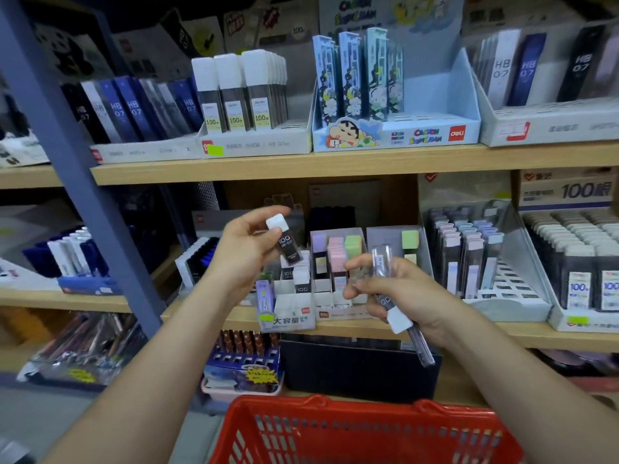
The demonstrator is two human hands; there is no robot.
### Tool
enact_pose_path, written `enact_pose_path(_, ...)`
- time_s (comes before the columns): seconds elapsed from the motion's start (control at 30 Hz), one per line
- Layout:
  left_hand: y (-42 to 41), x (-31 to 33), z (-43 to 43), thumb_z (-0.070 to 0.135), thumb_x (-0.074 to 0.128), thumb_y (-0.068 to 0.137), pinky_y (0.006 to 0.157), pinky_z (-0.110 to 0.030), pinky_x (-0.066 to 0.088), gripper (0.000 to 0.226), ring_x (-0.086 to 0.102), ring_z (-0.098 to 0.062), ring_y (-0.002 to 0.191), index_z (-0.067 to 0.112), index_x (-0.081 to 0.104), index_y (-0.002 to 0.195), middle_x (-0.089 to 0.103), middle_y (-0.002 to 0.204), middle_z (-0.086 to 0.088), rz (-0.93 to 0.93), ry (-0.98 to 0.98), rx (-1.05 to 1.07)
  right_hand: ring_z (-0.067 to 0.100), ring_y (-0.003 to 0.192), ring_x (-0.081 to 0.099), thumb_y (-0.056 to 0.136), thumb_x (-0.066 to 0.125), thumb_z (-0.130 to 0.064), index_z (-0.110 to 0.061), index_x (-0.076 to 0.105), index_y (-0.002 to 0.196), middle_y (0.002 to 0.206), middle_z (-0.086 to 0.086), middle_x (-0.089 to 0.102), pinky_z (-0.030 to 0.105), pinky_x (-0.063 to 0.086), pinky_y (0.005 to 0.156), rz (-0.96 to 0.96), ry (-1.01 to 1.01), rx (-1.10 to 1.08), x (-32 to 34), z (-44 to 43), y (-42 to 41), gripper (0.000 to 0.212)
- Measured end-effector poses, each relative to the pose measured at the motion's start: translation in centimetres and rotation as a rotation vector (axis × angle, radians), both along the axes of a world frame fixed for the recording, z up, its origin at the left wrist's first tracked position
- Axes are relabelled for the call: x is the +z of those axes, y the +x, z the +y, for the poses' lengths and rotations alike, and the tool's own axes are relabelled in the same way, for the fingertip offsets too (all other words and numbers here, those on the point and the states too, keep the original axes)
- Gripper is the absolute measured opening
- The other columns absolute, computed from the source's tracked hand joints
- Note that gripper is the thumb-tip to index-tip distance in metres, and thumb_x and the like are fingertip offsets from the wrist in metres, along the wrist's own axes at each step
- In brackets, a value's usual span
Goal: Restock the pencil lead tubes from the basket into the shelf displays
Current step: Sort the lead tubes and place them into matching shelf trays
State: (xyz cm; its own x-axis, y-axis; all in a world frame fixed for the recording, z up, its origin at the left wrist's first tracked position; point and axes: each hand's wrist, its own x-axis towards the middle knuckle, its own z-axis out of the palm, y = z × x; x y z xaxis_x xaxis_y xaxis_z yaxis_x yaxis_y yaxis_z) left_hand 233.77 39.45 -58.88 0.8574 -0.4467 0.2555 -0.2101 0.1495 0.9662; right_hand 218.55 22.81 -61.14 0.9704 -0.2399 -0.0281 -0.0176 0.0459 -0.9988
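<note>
Dark, white-capped tube pinched by left hand, cap up-left, body slanting down-right. Gripped in right hand: more tubes, steeply tilted, one cap downward. Basket below both hands.

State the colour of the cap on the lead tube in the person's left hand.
White; the cap tops a dark lead tube, best seen in head view.

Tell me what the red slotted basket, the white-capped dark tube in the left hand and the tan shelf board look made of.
Red slotted basket: moulded plastic, slightly glossy; even colour, cut-out grid walls. White-capped dark tube, pinched by the left hand: likely hard plastic, with a dark smooth printed body and an opaque matt cap. Tan shelf board: wood or wood-look laminate, matt; the blur hides any grain.
</note>
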Motion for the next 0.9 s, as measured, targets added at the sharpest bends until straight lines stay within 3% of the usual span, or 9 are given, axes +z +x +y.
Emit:
enact_pose_path(0.1, 0.8, -0.6, 0.7, -0.003, 0.063, 0.088, 0.070, -0.016, 0.052, 0.034, 0.066, -0.006, 0.079, 0.030, 0.071, 0.091, 0.070, 0.092, 0.000, -0.231, 0.175, 0.162, 0.015, 0.045, 0.044, 0.093, 0.056, 0.004, -0.036, 0.044, 0.133, 0.081, 0.018, 0.072, 0.029, 0.040, 0.056, 0.033, -0.084, 0.025, -0.2, 0.4, 0.4, 0.058)
enact_pose_path(0.23, 1.1, -1.3, 1.0, 0.000, 0.070, 0.083, 0.066, -0.009, 0.051, 0.028, 0.063, 0.007, 0.072, 0.027, 0.066, 0.090, 0.067, 0.084, 0.009, -0.373, 0.305, 0.272, 0.017, 0.046, 0.045, 0.093, 0.056, 0.002, -0.043, 0.023, 0.143, 0.078, 0.016, 0.072, 0.033, 0.044, 0.062, 0.080, -0.160, 0.046, -0.8, 1.2, 1.3, 0.076)
enact_pose_path(0.3, 1.2, -1.6, 1.1, 0.004, 0.071, 0.084, 0.064, -0.005, 0.048, 0.024, 0.063, 0.007, 0.077, 0.025, 0.068, 0.096, 0.065, 0.084, 0.015, -0.411, 0.375, 0.303, 0.015, 0.045, 0.047, 0.093, 0.057, 0.001, -0.039, 0.023, 0.144, 0.075, 0.013, 0.071, 0.035, 0.045, 0.067, 0.108, -0.182, 0.048, -1.2, 1.6, 1.6, 0.072)
enact_pose_path(0.4, 1.5, -1.7, 1.4, 0.006, 0.069, 0.086, 0.072, -0.008, 0.050, 0.024, 0.064, 0.004, 0.085, 0.021, 0.073, 0.104, 0.066, 0.086, 0.020, -0.415, 0.396, 0.285, 0.016, 0.045, 0.045, 0.094, 0.055, 0.003, -0.032, 0.029, 0.140, 0.073, 0.012, 0.070, 0.035, 0.044, 0.068, 0.112, -0.196, 0.053, -1.8, 2.1, 1.8, 0.063)
enact_pose_path(0.53, 1.3, -2.1, 1.1, 0.011, 0.071, 0.086, 0.080, -0.019, 0.052, 0.025, 0.066, -0.005, 0.089, 0.020, 0.073, 0.109, 0.070, 0.094, 0.009, -0.482, 0.504, 0.210, 0.016, 0.045, 0.044, 0.093, 0.055, 0.005, -0.033, 0.031, 0.140, 0.070, 0.012, 0.068, 0.038, 0.042, 0.072, 0.113, -0.202, 0.066, -2.2, 2.3, 1.9, 0.065)
enact_pose_path(0.77, 1.1, -4.0, 0.1, 0.014, 0.073, 0.084, 0.080, -0.014, 0.047, 0.027, 0.060, -0.003, 0.080, 0.021, 0.072, 0.110, 0.065, 0.095, 0.008, -0.699, 0.615, 0.205, 0.016, 0.045, 0.044, 0.094, 0.055, 0.004, -0.032, 0.026, 0.142, 0.068, 0.009, 0.068, 0.037, 0.041, 0.067, 0.108, -0.181, 0.069, -2.6, 2.5, 2.2, 0.067)
enact_pose_path(0.9, 1.5, -4.5, -0.1, 0.014, 0.075, 0.082, 0.086, -0.024, 0.051, 0.025, 0.061, -0.008, 0.086, 0.018, 0.074, 0.106, 0.068, 0.098, 0.003, -0.782, 0.664, 0.167, 0.015, 0.045, 0.044, 0.093, 0.055, 0.005, -0.026, 0.033, 0.139, 0.072, 0.011, 0.069, 0.036, 0.041, 0.066, 0.100, -0.201, 0.097, -2.3, 2.6, 2.0, 0.060)
